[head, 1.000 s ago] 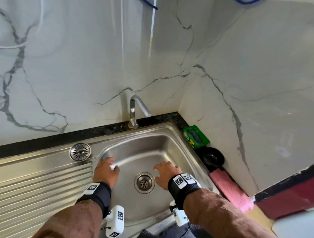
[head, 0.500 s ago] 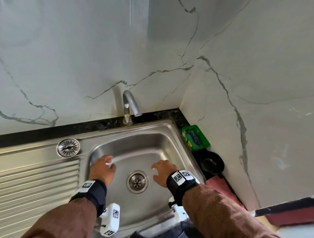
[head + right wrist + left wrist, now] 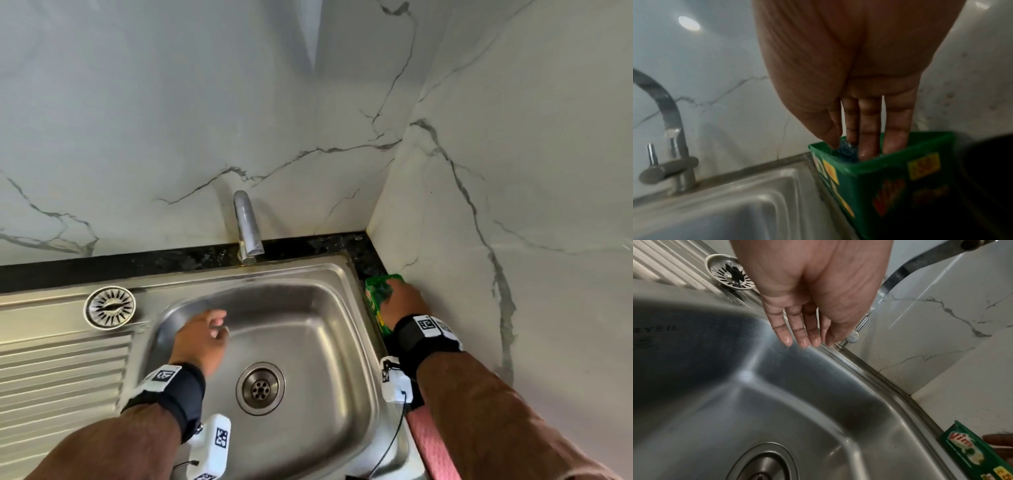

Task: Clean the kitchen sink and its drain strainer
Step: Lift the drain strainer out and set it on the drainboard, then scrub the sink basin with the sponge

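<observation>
The steel sink [image 3: 318,346] has its round drain [image 3: 260,389] in the floor of the basin. The loose drain strainer [image 3: 109,306] lies on the drainboard's back corner, left of the basin. My left hand [image 3: 217,323] is inside the basin by the back-left wall, fingers [image 3: 799,337] straight and wet, holding nothing. My right hand [image 3: 394,294] reaches into the green Vim box [image 3: 375,308] on the ledge right of the sink. Its straight fingers [image 3: 869,138] dip onto a blue scrubber [image 3: 846,151]; the tips are hidden in the box.
The faucet [image 3: 246,226] stands at the back rim with its spout over the basin. Marble walls close the back and right sides. A pink cloth [image 3: 431,442] lies on the ledge under my right forearm. The ribbed drainboard [image 3: 61,370] stretches to the left.
My right hand has left the basin floor beside the drain and moved right and back into the green box. The left hand stays near the basin's back-left wall. The view has tilted down.
</observation>
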Motion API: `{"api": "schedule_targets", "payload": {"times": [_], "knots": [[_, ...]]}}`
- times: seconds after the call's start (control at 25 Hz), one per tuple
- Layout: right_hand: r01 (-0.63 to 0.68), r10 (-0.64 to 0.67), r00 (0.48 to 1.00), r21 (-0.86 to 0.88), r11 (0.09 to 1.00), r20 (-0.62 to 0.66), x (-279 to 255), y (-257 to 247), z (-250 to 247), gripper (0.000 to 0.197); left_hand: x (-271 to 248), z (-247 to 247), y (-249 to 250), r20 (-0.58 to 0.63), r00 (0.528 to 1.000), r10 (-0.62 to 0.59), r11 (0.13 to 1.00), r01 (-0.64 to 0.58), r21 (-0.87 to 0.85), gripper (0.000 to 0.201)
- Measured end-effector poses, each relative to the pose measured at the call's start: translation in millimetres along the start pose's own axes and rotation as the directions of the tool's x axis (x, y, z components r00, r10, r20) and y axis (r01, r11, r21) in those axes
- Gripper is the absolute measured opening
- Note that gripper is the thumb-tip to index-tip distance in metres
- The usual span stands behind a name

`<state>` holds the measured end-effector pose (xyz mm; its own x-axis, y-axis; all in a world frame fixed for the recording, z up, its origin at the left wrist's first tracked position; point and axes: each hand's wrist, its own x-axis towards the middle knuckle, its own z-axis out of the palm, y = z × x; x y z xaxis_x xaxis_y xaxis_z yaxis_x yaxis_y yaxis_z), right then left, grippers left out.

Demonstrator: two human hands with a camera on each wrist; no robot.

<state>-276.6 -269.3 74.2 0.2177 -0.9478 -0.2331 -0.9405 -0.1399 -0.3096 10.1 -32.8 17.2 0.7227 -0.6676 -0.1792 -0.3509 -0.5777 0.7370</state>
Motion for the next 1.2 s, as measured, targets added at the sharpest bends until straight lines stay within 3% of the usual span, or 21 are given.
{"api": "schedule_targets", "payload": {"times": [0.08,0.24,0.4,0.56,0.76,0.84,0.96,1.08,1.2], "knots": [[0.036,-0.035,0.998,-0.028,0.999,0.045,7.6,9.6,12.9,0.046,-6.4,3.6,2.5,0.014,1.0,0.005,1.0,-0.005,0.014,0.031],[0.054,-0.056,0.998,-0.085,0.995,-0.014,15.7,12.4,16.9,0.037,-14.4,6.3,3.7,0.045,0.999,0.007,1.0,-0.008,0.023,0.031],[0.016,-0.01,0.999,-0.179,0.984,0.033,14.6,8.8,6.8,0.03,-19.5,5.9,13.1,0.049,0.998,0.029,0.999,-0.031,0.03,0.031],[0.06,-0.044,0.992,-0.136,0.989,0.116,10.2,7.8,-9.3,0.025,-25.3,2.3,20.8,0.061,0.996,0.067,0.998,-0.068,0.019,0.03],[0.052,-0.055,0.998,0.21,0.976,0.009,-8.7,1.1,-36.5,0.015,-30.8,-7.1,26.0,0.064,0.993,0.1,0.995,-0.101,0.005,0.028],[0.087,-0.095,0.995,0.507,0.857,-0.011,-29.2,-16.2,-45.0,0.006,-32.2,-11.5,29.1,0.064,0.992,0.109,0.994,-0.11,0.003,0.027],[0.039,-0.206,0.972,0.788,0.614,0.112,-68.2,-52.5,-46.1,0.004,-34.9,-14.6,38.7,0.081,0.992,0.098,0.991,-0.089,-0.102,0.023],[-0.001,-0.333,0.921,0.855,0.519,0.203,-95.7,-77.5,-22.5,0.015,-46.0,-13.5,51.5,0.138,0.985,0.107,0.95,-0.06,-0.306,0.012],[-0.013,-0.397,0.877,0.838,0.545,0.272,-111.7,-89.2,18.7,0.023,-62.7,-18.1,64.7,0.278,0.956,0.094,0.872,0.055,-0.486,0.022]]}}
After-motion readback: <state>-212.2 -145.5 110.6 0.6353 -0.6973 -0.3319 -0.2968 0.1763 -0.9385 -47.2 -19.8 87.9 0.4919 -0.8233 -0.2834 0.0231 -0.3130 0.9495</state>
